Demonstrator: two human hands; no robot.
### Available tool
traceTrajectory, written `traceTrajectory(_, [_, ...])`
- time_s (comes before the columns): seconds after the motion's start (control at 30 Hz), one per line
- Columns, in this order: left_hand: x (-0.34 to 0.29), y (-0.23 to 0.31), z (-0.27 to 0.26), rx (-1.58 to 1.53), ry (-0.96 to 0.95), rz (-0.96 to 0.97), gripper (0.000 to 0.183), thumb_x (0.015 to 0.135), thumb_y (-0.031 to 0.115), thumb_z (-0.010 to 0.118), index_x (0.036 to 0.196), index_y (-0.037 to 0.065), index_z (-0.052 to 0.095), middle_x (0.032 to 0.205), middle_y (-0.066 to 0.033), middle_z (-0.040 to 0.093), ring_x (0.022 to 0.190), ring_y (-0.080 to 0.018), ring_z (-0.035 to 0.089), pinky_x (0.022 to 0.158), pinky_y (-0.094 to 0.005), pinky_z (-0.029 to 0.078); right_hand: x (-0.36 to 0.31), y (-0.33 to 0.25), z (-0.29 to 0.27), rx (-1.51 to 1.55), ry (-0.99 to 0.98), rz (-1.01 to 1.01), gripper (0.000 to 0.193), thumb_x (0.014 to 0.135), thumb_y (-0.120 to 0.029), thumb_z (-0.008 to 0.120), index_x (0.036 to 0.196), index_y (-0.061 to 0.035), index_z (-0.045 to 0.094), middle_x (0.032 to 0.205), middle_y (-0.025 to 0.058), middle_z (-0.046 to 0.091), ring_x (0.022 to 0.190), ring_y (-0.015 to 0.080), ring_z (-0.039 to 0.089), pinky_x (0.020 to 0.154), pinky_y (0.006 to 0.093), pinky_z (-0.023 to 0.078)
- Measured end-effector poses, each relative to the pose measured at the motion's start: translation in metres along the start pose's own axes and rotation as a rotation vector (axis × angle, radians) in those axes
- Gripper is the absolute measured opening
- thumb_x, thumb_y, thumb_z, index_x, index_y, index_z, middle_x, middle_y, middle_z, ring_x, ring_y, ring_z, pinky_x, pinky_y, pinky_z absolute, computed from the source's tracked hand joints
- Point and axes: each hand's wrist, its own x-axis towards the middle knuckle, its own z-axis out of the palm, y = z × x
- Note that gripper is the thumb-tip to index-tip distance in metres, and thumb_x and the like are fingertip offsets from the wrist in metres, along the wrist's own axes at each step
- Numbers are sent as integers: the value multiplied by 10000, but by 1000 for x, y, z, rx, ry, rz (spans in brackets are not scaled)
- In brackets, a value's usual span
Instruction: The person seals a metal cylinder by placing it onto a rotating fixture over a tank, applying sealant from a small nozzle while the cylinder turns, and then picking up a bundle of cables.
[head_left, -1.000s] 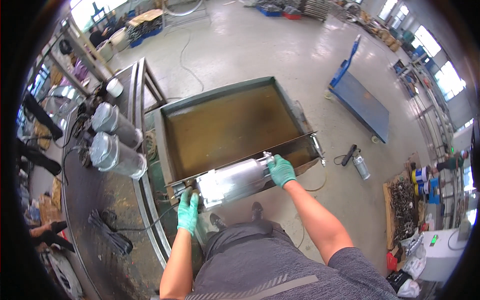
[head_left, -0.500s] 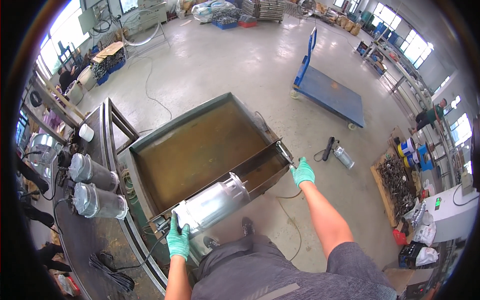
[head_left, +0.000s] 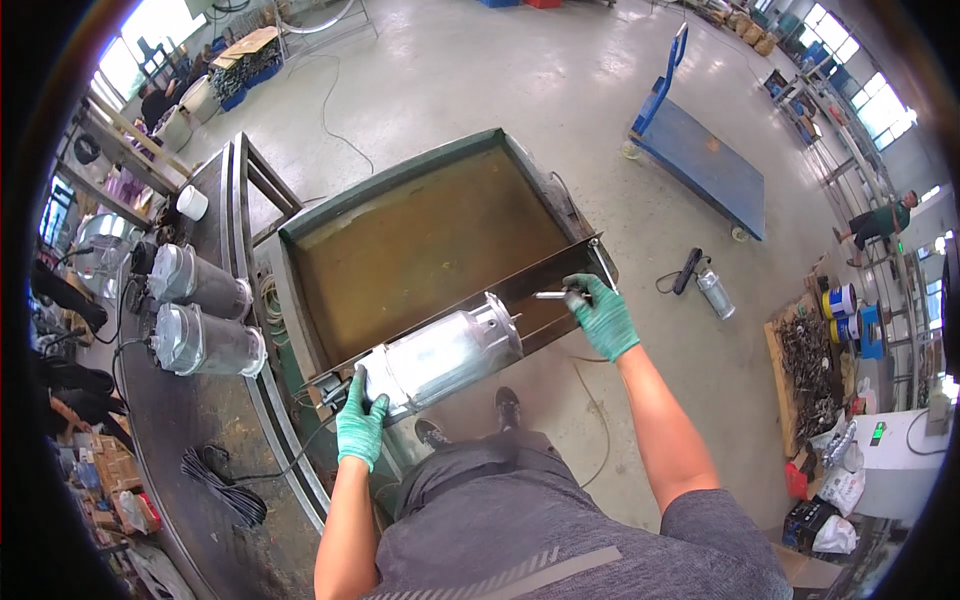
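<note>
A silver cylindrical pump (head_left: 440, 354) lies slantwise over the near edge of a metal tank (head_left: 287, 262) of murky brown water. My left hand (head_left: 361, 425), in a green glove, grips the pump's left end, with thumb and forefinger apart on it. A black cable runs from that end to the left. My right hand (head_left: 603, 318), gloved the same way, is closed around a short metal nozzle (head_left: 549, 295). Its tip points left toward the pump's open right end, a little apart from it. The palm hides the rest of the nozzle.
On the bench (head_left: 190, 430) at left stand two similar pumps (head_left: 210, 342), with a coiled black cable (head_left: 225, 490) nearer me. A blue platform trolley (head_left: 705, 160) stands beyond the tank at right. Another pump (head_left: 715, 293) lies on the floor, near a pallet of metal parts (head_left: 803, 375).
My right hand has moved from the tank's right corner toward the pump's right end, bringing the nozzle along. My left hand stays at the pump's left end. The view has shifted.
</note>
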Motion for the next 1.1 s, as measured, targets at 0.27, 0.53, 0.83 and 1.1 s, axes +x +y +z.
traceTrajectory(0.27, [-3,19,-8,83,-6,23,747,931,180,770,1588,208,417,1201,-262,706,923,-294,708,900,-381,536,5,-58,39,-291,-256,-486,158,938,-100,669,1083,-37,667,1048,183,680,961,400,662,840,454,550])
traceTrajectory(0.53, [0,26,-12,144,-19,-5,742,923,217,783,1578,223,433,1031,-265,721,799,-347,670,826,-417,541,16,-78,54,-714,-443,-709,224,877,-39,619,1091,-61,683,989,137,697,938,322,682,837,418,561])
traceTrajectory(0.83, [-1,15,-13,53,-13,77,813,914,99,759,1614,204,358,1460,-207,595,1207,-304,672,1021,-374,487,29,-127,61,-821,-755,-445,247,852,-62,688,1094,-43,642,1017,153,743,941,358,735,797,446,584])
traceTrajectory(1.1, [1,17,-13,129,-10,159,816,896,158,786,1602,191,378,1372,-247,631,1151,-363,685,987,-423,499,18,-136,62,-1062,-613,-391,203,845,-115,704,1039,-54,711,900,152,768,856,349,758,693,449,585])
